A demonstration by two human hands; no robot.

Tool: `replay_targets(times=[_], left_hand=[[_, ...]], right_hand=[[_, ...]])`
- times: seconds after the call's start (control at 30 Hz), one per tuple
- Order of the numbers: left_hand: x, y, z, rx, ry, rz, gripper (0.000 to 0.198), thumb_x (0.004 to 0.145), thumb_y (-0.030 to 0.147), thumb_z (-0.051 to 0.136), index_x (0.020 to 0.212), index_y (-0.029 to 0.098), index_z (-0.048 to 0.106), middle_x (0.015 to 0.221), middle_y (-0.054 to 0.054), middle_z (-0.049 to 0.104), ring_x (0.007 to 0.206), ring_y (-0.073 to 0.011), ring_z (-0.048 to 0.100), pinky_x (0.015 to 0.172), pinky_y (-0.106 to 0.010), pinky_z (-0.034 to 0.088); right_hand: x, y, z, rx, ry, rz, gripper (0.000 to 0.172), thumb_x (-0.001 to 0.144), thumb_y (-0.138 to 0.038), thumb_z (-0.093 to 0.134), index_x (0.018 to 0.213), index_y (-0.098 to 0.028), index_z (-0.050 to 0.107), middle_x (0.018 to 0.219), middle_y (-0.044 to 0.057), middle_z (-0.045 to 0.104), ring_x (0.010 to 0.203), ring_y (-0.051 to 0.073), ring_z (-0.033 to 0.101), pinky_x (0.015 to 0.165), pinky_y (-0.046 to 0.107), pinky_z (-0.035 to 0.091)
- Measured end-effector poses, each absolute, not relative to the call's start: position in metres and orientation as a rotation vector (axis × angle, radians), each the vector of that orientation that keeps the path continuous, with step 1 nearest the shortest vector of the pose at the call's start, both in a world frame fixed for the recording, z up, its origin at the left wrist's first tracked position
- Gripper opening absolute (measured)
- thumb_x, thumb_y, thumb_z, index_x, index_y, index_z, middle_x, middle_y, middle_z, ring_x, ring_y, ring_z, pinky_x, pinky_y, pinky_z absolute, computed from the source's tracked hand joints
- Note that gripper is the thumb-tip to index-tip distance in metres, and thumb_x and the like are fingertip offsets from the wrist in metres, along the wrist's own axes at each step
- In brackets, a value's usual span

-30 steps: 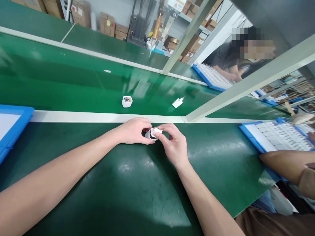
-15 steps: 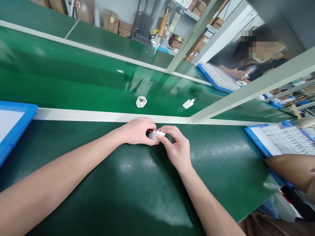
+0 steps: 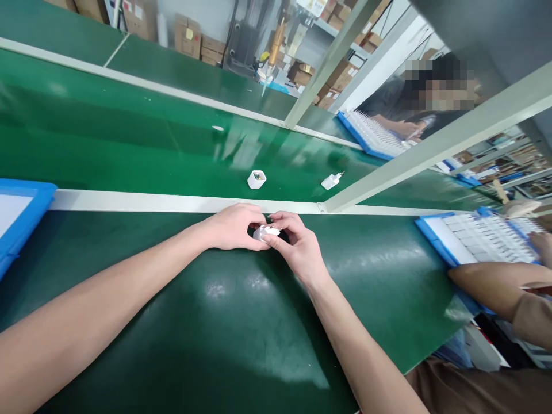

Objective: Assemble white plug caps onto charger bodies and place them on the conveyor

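Observation:
A small white plug charger [image 3: 261, 233] is held between my two hands, just above the green bench near its white back rail. My left hand [image 3: 235, 227] closes around the body end from the left. From the right, my right hand [image 3: 298, 244] pinches the pin end between thumb and fingers. My fingers cover part of the charger. Beyond the rail, on a green belt, stands an open white charger housing [image 3: 257, 180] with parts visible inside. Farther right on that belt lies another white plug charger [image 3: 332, 181], its pins pointing right.
A blue-edged tray [image 3: 30, 201] is at the left. Another blue tray [image 3: 452, 238] holds rows of white pieces at the right, beside a co-worker's arm [image 3: 495, 282]. A slanted metal post [image 3: 371, 178] rises from the rail. A person sits across the belt behind another tray [image 3: 366, 135].
The housing and the loose charger on the belt have shifted right relative to the rail and post. My view has turned slightly. Both hands still hold the charger.

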State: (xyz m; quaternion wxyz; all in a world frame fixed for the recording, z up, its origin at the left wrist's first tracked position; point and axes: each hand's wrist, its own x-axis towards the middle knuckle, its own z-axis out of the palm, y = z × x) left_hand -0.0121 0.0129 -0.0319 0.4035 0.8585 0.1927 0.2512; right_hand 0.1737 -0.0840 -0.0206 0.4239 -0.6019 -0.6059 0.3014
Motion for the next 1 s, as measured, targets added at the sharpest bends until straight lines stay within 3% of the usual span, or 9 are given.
replay_targets(times=[0.07, 0.23, 0.33, 0.43, 0.57, 0.67, 0.83, 0.93, 1.0], left_hand=[[-0.012, 0.011, -0.029, 2.174, 0.482, 0.618, 0.026, 0.078, 0.043, 0.073, 0.073, 0.019, 0.065, 0.079, -0.001, 0.061, 0.077, -0.0174, 0.057, 0.067, -0.030, 0.041], [-0.023, 0.026, -0.022, 2.183, 0.635, 0.734, 0.027, 0.080, 0.044, 0.073, 0.086, 0.018, 0.070, 0.089, -0.003, 0.066, 0.085, -0.0197, 0.061, 0.076, -0.032, 0.045], [-0.045, 0.056, -0.024, 2.206, 1.079, 0.987, 0.030, 0.087, 0.044, 0.068, 0.100, 0.017, 0.070, 0.101, -0.007, 0.068, 0.098, -0.0242, 0.062, 0.089, -0.036, 0.046], [-0.068, 0.083, -0.029, 2.155, 1.538, 0.913, 0.031, 0.093, 0.042, 0.061, 0.111, 0.018, 0.068, 0.108, -0.010, 0.068, 0.106, -0.0279, 0.061, 0.093, -0.039, 0.045], [-0.076, 0.096, -0.033, 2.186, 1.616, 0.703, 0.030, 0.093, 0.040, 0.061, 0.110, 0.016, 0.068, 0.109, -0.012, 0.067, 0.103, -0.0290, 0.063, 0.088, -0.038, 0.048], [-0.069, 0.091, -0.030, 2.262, 1.594, 0.620, 0.046, 0.092, 0.045, 0.062, 0.126, 0.014, 0.062, 0.122, -0.016, 0.063, 0.114, -0.0324, 0.061, 0.095, -0.040, 0.047], [-0.087, 0.084, -0.001, 2.374, 1.533, 0.375, 0.076, 0.091, 0.059, 0.058, 0.150, 0.014, 0.043, 0.144, -0.020, 0.053, 0.131, -0.0356, 0.052, 0.105, -0.042, 0.042], [-0.140, 0.084, 0.028, 2.396, 1.576, 0.209, 0.070, 0.090, 0.058, 0.057, 0.146, 0.017, 0.050, 0.148, -0.018, 0.051, 0.135, -0.0371, 0.048, 0.111, -0.044, 0.037], [-0.191, 0.077, 0.051, 2.378, 1.628, 0.105, 0.065, 0.088, 0.054, 0.060, 0.142, 0.019, 0.056, 0.144, -0.016, 0.056, 0.131, -0.0334, 0.052, 0.110, -0.039, 0.039]], right_hand=[[0.174, -0.083, -0.020, -1.488, -1.528, 0.778, 0.027, 0.077, -0.043, 0.085, 0.092, -0.026, 0.070, 0.120, 0.005, 0.062, 0.114, 0.024, 0.063, 0.106, 0.043, 0.049], [0.194, -0.069, -0.026, -1.332, -1.391, 0.756, 0.059, 0.083, -0.051, 0.078, 0.133, -0.031, 0.053, 0.133, 0.008, 0.059, 0.126, 0.024, 0.058, 0.114, 0.046, 0.046], [0.212, -0.046, -0.034, -1.476, -1.381, 0.510, 0.060, 0.091, -0.054, 0.066, 0.141, -0.029, 0.046, 0.132, 0.010, 0.056, 0.126, 0.024, 0.057, 0.112, 0.046, 0.047], [0.221, -0.010, -0.039, -1.606, -1.520, 0.342, 0.068, 0.089, -0.055, 0.066, 0.147, -0.025, 0.045, 0.134, 0.015, 0.052, 0.124, 0.026, 0.056, 0.109, 0.046, 0.048], [0.217, 0.040, -0.037, -1.689, -1.679, 0.147, 0.054, 0.090, -0.055, 0.064, 0.134, -0.023, 0.061, 0.127, 0.016, 0.060, 0.118, 0.031, 0.057, 0.107, 0.052, 0.045], [0.209, 0.059, -0.029, -1.653, -1.719, 0.105, 0.042, 0.091, -0.052, 0.062, 0.117, -0.020, 0.069, 0.110, 0.015, 0.069, 0.109, 0.033, 0.061, 0.103, 0.054, 0.046], [0.185, 0.025, -0.019, -1.490, -1.824, 0.146, 0.044, 0.096, -0.047, 0.056, 0.129, -0.018, 0.061, 0.120, 0.014, 0.069, 0.110, 0.030, 0.064, 0.101, 0.050, 0.049], [0.161, -0.009, -0.018, -1.300, -2.026, 0.280, 0.037, 0.099, -0.043, 0.056, 0.130, -0.024, 0.059, 0.124, 0.011, 0.069, 0.110, 0.027, 0.066, 0.097, 0.044, 0.053], [0.143, -0.024, -0.019, -1.121, -2.242, 0.363, 0.033, 0.101, -0.039, 0.055, 0.132, -0.026, 0.058, 0.127, 0.010, 0.068, 0.113, 0.026, 0.066, 0.097, 0.041, 0.054]])
